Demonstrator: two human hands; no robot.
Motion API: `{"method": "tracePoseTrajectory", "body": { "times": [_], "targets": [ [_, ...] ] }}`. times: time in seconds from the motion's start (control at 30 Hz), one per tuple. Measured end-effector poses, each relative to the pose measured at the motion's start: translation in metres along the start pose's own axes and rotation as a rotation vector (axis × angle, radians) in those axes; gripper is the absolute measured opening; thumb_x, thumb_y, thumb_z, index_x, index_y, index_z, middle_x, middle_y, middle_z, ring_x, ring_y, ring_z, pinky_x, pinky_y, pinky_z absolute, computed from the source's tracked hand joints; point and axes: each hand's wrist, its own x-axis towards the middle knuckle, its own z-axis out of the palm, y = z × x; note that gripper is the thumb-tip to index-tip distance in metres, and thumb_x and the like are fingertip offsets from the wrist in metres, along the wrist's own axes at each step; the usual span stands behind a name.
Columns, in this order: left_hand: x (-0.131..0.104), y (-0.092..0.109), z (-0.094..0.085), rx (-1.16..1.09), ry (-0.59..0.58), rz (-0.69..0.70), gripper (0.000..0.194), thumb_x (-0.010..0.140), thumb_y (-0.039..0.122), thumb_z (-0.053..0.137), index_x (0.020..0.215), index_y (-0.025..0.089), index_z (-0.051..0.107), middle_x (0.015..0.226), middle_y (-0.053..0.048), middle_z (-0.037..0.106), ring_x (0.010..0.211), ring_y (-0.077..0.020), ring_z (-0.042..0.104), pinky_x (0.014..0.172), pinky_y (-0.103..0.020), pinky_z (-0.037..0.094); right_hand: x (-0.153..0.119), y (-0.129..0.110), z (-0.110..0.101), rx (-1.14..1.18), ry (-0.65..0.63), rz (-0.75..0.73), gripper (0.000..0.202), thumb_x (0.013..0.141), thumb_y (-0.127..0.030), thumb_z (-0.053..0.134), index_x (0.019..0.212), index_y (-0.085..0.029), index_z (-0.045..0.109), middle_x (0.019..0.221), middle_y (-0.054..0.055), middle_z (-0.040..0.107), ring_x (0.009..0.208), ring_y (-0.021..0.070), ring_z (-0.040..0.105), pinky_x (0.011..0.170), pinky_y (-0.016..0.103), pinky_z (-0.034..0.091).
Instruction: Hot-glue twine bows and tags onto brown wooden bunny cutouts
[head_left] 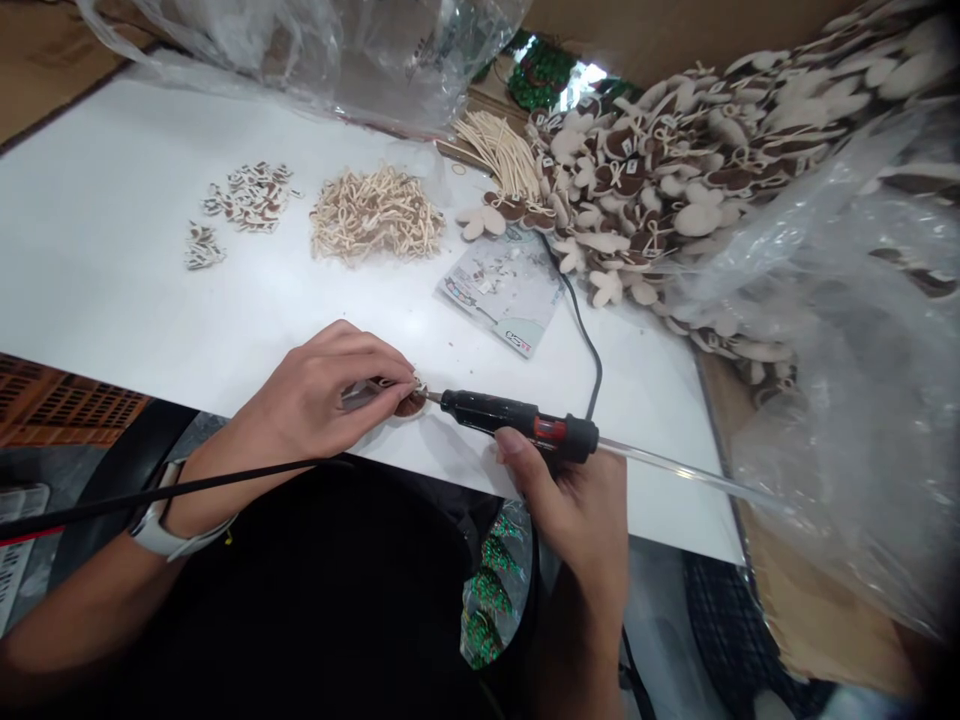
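Note:
My right hand (566, 490) is wrapped round a black glue gun (491, 410) with a clear glue stick (667, 462) out of its back. The gun's metal tip points left and meets a small brown and white piece (410, 403) at the front edge of the white table (247, 290). Thumb and fingers of my left hand (341, 385) pinch at this piece from the left, covering part of it. A white band is on my left wrist.
Behind lie a pile of cream bows (377, 213), small white and brown bits (251, 197) and a printed card (506, 285). Many brown and cream felt pieces (637, 190) fill the back right, beside clear plastic (847, 400). A black cord (589, 345) runs to the gun.

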Motion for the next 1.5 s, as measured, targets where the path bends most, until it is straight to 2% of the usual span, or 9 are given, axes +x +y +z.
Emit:
{"method": "tracePoseTrajectory", "body": {
  "times": [0.43, 0.87, 1.13, 1.3, 1.5],
  "targets": [
    [-0.0011, -0.0005, 0.0008, 0.003, 0.01, -0.006, 0.008, 0.113, 0.019, 0.077, 0.111, 0.023, 0.085, 0.112, -0.003, 0.092, 0.099, -0.0199, 0.084, 0.095, -0.035, 0.062, -0.001, 0.001, 0.0001, 0.004, 0.009, -0.009, 0.043, 0.11, -0.052, 0.078, 0.078, -0.025, 0.087, 0.066, 0.001, 0.079, 0.062, 0.0243, 0.073, 0.061, 0.034, 0.049],
    [-0.0016, 0.0004, -0.0004, 0.012, 0.008, -0.004, 0.008, 0.114, 0.02, 0.076, 0.112, 0.024, 0.083, 0.113, -0.003, 0.092, 0.1, -0.0199, 0.084, 0.095, -0.036, 0.062, 0.0009, -0.001, -0.0008, 0.01, -0.007, -0.005, 0.042, 0.109, -0.047, 0.078, 0.074, -0.024, 0.081, 0.061, -0.001, 0.073, 0.057, 0.0219, 0.067, 0.06, 0.033, 0.046],
    [-0.0016, 0.0001, 0.0008, 0.018, 0.014, 0.0, 0.009, 0.114, 0.02, 0.075, 0.112, 0.024, 0.083, 0.113, -0.003, 0.092, 0.099, -0.0199, 0.083, 0.092, -0.036, 0.064, -0.0018, 0.0022, -0.001, 0.013, -0.016, 0.037, 0.047, 0.109, -0.054, 0.079, 0.073, -0.023, 0.078, 0.062, 0.001, 0.073, 0.059, 0.0227, 0.067, 0.061, 0.034, 0.046],
    [-0.0019, -0.0008, 0.0019, 0.031, 0.03, 0.018, 0.009, 0.113, 0.019, 0.076, 0.113, 0.024, 0.084, 0.112, -0.003, 0.092, 0.098, -0.0201, 0.085, 0.093, -0.037, 0.065, -0.002, 0.0022, -0.0004, 0.031, -0.02, 0.069, 0.046, 0.107, -0.056, 0.08, 0.076, -0.022, 0.081, 0.068, 0.003, 0.078, 0.062, 0.0243, 0.07, 0.062, 0.035, 0.048],
    [-0.0032, 0.003, 0.0021, 0.042, 0.038, 0.006, 0.01, 0.113, 0.018, 0.076, 0.114, 0.023, 0.084, 0.112, -0.004, 0.092, 0.1, -0.0207, 0.083, 0.092, -0.035, 0.064, 0.0003, 0.0007, -0.0037, 0.093, -0.049, 0.081, 0.043, 0.104, -0.052, 0.082, 0.072, -0.022, 0.081, 0.058, -0.001, 0.066, 0.057, 0.02, 0.06, 0.056, 0.032, 0.042]
  ]
}}
